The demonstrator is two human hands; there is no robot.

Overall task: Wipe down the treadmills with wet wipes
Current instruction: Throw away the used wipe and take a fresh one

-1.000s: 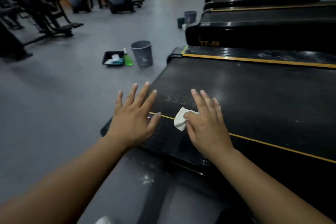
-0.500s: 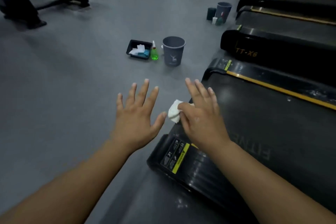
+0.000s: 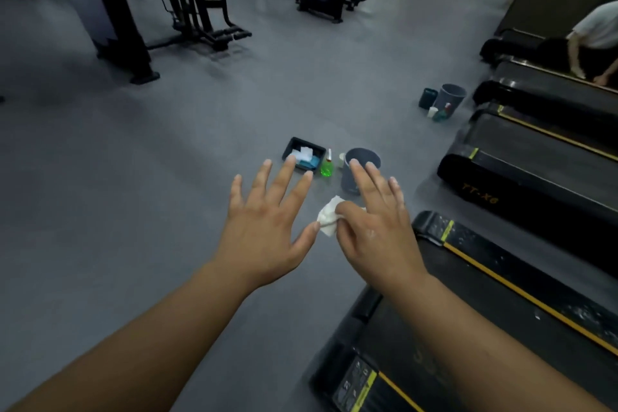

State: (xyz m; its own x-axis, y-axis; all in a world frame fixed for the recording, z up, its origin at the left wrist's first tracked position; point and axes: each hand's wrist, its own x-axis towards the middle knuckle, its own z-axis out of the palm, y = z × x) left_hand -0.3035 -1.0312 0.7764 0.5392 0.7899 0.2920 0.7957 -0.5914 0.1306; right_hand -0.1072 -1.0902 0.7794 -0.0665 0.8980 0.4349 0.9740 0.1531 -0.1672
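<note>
Grey floor (image 3: pixel 100 177) fills most of the view, 7 thru 1 o'clock. A row of black treadmills w/ yellow edge stripes runs down the R side. Nearest treadmill (image 3: pixel 468 328) is at 4–5 o'clock, its deck speckled w/ pale marks. 2nd treadmill (image 3: pixel 521 170) is at 3 o'clock, lettered TT-X6 on its end, and 3rd treadmill (image 3: pixel 551 97) is at 2 o'clock. Black weight machines (image 3: pixel 187 10) stand at 10–12 o'clock, well apart from that row. Another person (image 3: pixel 598 30) in a white top bends over a far treadmill at 2 o'clock.

L hand (image 3: pixel 267 227) is near centre, palm down, fingers straight & spread wide, holding nothing, over bare floor. R hand (image 3: pixel 378 231) is just at its 3 o'clock, fingers straight, thumb pinching a wet wipe (image 3: pixel 329 216).

Grey bucket (image 3: pixel 349 182) stands on the floor at 12 o'clock of the R hand, partly behind its fingertips. Far bucket (image 3: pixel 451 99) is at 2 o'clock w/ small containers beside it. Black tray (image 3: pixel 288 148) holds white & blue cloths at 12 o'clock, partly behind L fingertips. Green spray bottle (image 3: pixel 327 166) is upright between tray & grey bucket.

The wipe is white & crumpled and sits between the hands, over floor, off the nearest treadmill. L thumb tip is just beside it; can't tell if they touch.
</note>
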